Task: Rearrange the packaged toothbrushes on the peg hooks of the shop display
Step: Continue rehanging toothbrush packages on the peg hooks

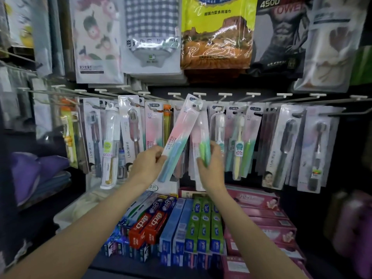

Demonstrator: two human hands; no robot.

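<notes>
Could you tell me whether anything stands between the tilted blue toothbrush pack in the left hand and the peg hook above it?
Nothing visible does: the tilted pack held by the left hand has its top right at the hook; the right hand holds the neighbouring green-handled pack aside.

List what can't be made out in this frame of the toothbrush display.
- Head view: whether the top of the tilted pack in the left hand is on its peg; glare and blur hide the hole.
- How many packs the right hand grips; its green-handled pack overlaps others.
- Small print on the toothpaste boxes: too small.
- Goods at the left edge: blurred, cut off.
</notes>
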